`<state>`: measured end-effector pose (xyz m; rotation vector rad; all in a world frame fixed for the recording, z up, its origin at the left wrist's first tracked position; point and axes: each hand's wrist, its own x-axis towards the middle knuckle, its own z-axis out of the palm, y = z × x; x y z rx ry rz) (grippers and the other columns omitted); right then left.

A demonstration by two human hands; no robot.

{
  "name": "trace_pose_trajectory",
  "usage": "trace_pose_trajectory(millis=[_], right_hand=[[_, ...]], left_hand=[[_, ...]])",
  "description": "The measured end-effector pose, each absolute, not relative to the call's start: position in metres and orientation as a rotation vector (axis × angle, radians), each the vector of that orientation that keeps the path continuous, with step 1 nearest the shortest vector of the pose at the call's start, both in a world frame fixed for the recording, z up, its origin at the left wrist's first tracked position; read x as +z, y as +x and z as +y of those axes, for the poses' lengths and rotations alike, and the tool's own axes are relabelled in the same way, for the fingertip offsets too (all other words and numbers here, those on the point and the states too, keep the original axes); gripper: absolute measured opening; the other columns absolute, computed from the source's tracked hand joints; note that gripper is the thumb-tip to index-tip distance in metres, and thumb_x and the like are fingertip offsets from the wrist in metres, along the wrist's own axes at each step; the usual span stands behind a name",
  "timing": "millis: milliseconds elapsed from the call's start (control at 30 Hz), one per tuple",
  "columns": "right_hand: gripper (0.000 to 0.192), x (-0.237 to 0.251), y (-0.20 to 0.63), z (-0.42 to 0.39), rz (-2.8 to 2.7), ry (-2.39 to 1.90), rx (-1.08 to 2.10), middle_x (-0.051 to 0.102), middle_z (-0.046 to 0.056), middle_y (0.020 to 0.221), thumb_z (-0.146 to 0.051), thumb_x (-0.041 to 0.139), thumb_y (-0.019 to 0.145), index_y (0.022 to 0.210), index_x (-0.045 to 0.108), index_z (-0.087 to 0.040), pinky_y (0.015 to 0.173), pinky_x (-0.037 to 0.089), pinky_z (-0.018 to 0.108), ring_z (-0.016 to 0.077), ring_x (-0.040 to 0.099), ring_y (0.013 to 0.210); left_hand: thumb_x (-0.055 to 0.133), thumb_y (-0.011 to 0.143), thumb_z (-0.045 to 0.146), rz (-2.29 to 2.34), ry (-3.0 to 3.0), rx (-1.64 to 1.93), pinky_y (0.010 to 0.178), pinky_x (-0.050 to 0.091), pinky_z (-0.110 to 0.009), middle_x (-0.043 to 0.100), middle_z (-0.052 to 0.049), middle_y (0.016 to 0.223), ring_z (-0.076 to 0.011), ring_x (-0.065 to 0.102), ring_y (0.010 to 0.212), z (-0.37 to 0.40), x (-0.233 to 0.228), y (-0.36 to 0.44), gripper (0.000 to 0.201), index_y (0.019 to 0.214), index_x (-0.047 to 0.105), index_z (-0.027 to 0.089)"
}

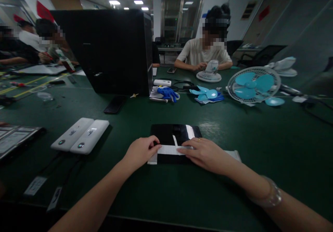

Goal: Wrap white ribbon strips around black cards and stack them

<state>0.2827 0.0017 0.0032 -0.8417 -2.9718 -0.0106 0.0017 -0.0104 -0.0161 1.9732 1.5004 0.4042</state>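
In front of me a flat black panel [162, 131] lies on the green table. A white lined strip [168, 150], like tape or flat ribbon cable, runs across its near part. My left hand [142, 151] pinches the strip's left end between thumb and fingers. Its right part is under the thumb and fingers of my right hand [206, 154], which are closed on it and rest against the panel. A narrow white piece [174, 140] stands up from the strip, and a glossy white patch [190, 131] marks the panel's far right. Pale ends show past both sides of the panel.
Left are two white power banks [90, 136] with cables, and a black phone [114, 104]. A large black computer case [109, 51] stands behind. Further right lie blue gloves [168, 94], blue fan blades [204, 94] and a fan [253, 84]. A person [205, 53] sits opposite.
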Motion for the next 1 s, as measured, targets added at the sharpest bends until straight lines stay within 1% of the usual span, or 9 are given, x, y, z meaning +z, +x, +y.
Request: trace_pose_trajectory(millis=[133, 233, 400, 500, 700, 800, 867, 933, 1000], right_hand=[[0.039, 0.004, 0.279, -0.001, -2.967, -0.841, -0.047, 0.057, 0.007, 0.119, -0.025, 0.045, 0.093, 0.13, 0.056, -0.03, 0.078, 0.049, 0.037, 0.0203, 0.058, 0.095], [0.037, 0.005, 0.277, -0.003, -2.976, -0.887, -0.059, 0.057, 0.006, 0.117, -0.03, 0.048, 0.093, 0.128, 0.057, -0.031, 0.077, 0.048, 0.037, 0.0203, 0.057, 0.093], [0.036, 0.005, 0.273, -0.003, -2.955, -0.894, -0.043, 0.056, 0.006, 0.12, -0.037, 0.05, 0.092, 0.126, 0.059, -0.031, 0.088, 0.044, 0.042, 0.0228, 0.054, 0.103], [0.036, 0.005, 0.272, -0.004, -2.944, -0.862, -0.014, 0.056, 0.006, 0.12, -0.038, 0.051, 0.091, 0.125, 0.061, -0.029, 0.091, 0.043, 0.042, 0.0225, 0.054, 0.105], [0.038, 0.005, 0.273, -0.003, -2.94, -0.831, -0.007, 0.054, 0.007, 0.127, -0.041, 0.052, 0.091, 0.126, 0.059, -0.028, 0.097, 0.041, 0.045, 0.0237, 0.051, 0.113], [0.044, 0.005, 0.278, 0.001, -2.855, -0.854, 0.025, 0.051, 0.007, 0.134, -0.044, 0.053, 0.09, 0.131, 0.054, -0.026, 0.104, 0.036, 0.047, 0.024, 0.048, 0.121], [0.05, 0.004, 0.281, 0.003, -2.779, -0.924, 0.055, 0.051, 0.007, 0.135, -0.045, 0.053, 0.089, 0.134, 0.049, -0.023, 0.107, 0.034, 0.047, 0.024, 0.045, 0.124], [0.06, 0.002, 0.284, 0.005, -2.754, -0.986, 0.088, 0.049, 0.008, 0.138, -0.051, 0.055, 0.087, 0.138, 0.044, -0.021, 0.11, 0.03, 0.05, 0.0263, 0.04, 0.129], [0.075, -0.001, 0.285, 0.006, -2.786, -1.013, 0.137, 0.043, 0.01, 0.143, -0.06, 0.055, 0.083, 0.144, 0.037, -0.02, 0.113, 0.025, 0.052, 0.029, 0.032, 0.135]], left_hand=[[0.05, 0.089, 0.046, 1.586, 2.077, 0.312, 0.058, 0.035, -0.028, 0.062, -0.002, 0.078, -0.0189, 0.056, 0.068, -0.012, -0.016, 0.008, 0.03, 0.103, 0.063, 0.023], [0.049, 0.09, 0.044, 1.629, 2.105, 0.252, 0.058, 0.036, -0.028, 0.061, -0.003, 0.081, -0.0196, 0.057, 0.069, -0.014, -0.015, 0.013, 0.029, 0.105, 0.063, 0.023], [0.049, 0.089, 0.041, 1.678, 2.145, 0.204, 0.057, 0.037, -0.027, 0.061, -0.003, 0.087, -0.0184, 0.057, 0.071, -0.017, -0.012, 0.016, 0.028, 0.108, 0.061, 0.024], [0.049, 0.089, 0.038, 1.701, 2.219, 0.23, 0.057, 0.037, -0.025, 0.06, -0.001, 0.09, -0.0166, 0.057, 0.072, -0.018, -0.011, 0.015, 0.025, 0.106, 0.06, 0.025], [0.053, 0.086, 0.044, 1.717, 2.191, 0.38, 0.053, 0.034, -0.024, 0.058, 0.001, 0.081, -0.0149, 0.054, 0.067, -0.014, -0.013, 0.008, 0.025, 0.101, 0.061, 0.025], [0.047, 0.088, 0.051, 1.786, 2.112, 0.547, 0.052, 0.033, -0.025, 0.057, 0.001, 0.075, -0.0148, 0.052, 0.064, -0.013, -0.011, 0.004, 0.031, 0.095, 0.061, 0.023], [0.041, 0.092, 0.05, 1.8, 2.072, 0.654, 0.052, 0.033, -0.025, 0.057, 0.001, 0.073, -0.0145, 0.052, 0.062, -0.013, -0.01, 0.002, 0.035, 0.092, 0.061, 0.022], [0.037, 0.094, 0.049, 1.793, 2.05, 0.722, 0.053, 0.034, -0.025, 0.058, 0.0, 0.073, -0.0141, 0.052, 0.062, -0.013, -0.009, 0.001, 0.037, 0.091, 0.06, 0.021], [0.037, 0.094, 0.048, 1.789, 2.042, 0.737, 0.053, 0.034, -0.025, 0.059, 0.0, 0.074, -0.014, 0.052, 0.062, -0.013, -0.009, 0.0, 0.037, 0.091, 0.061, 0.021]])
